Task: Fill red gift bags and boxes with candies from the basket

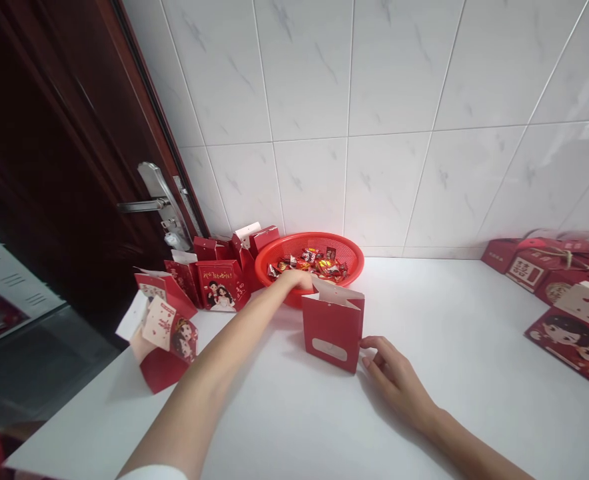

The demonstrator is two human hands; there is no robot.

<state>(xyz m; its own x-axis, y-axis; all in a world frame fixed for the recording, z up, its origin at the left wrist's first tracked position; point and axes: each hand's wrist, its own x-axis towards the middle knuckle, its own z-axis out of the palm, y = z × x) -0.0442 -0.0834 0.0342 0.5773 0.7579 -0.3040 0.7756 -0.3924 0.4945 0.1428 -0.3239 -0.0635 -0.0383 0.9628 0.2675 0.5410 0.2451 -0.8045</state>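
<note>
My left hand [300,279] reaches into a red plastic basket [357,260] of wrapped candies [328,265]. Its fingers are hidden among the candies and behind the box, so I cannot tell what they hold. In front of the basket stands an upright red paper gift box [332,327], its top flaps open and a pale oval window low on the facing side. At that box's lower right edge is my right hand [385,367], fingers loosely bent and thumb apart, the index fingertip touching the side without gripping it.
Several red gift boxes [219,283] stand left of the basket, one with raised flaps [167,353] nearer the table's left edge. More red boxes [537,267] and a flat printed one [574,340] lie on the right. A tiled wall [314,180] backs the white table [274,427]; a dark door [74,133] is left.
</note>
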